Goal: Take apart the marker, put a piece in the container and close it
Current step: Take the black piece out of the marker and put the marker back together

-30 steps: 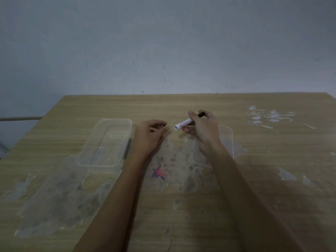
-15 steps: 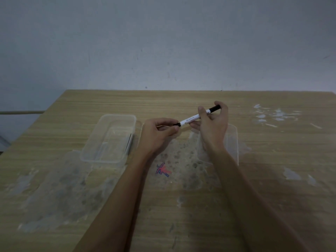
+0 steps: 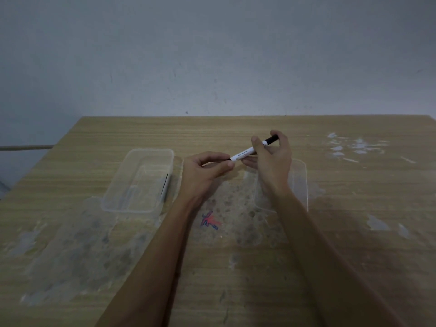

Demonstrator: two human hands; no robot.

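A white marker (image 3: 245,153) with a black end is held above the table, tilted up to the right. My right hand (image 3: 271,159) grips its barrel between thumb and fingers. My left hand (image 3: 203,171) pinches the marker's lower left end, where the black cap is mostly hidden by my fingers. A clear plastic container (image 3: 139,182) sits open on the table to the left of my hands. Its clear lid (image 3: 299,182) lies flat under and to the right of my right hand.
The wooden table (image 3: 354,232) has pale worn patches and white paint flecks (image 3: 349,147) at the far right. A small red and blue scribble (image 3: 210,220) marks the surface between my forearms. A grey wall stands behind the table's far edge.
My hands came together: the left hand reached the marker's lower end and took hold of it. The right hand rose slightly and tilted the marker so its black end shows.
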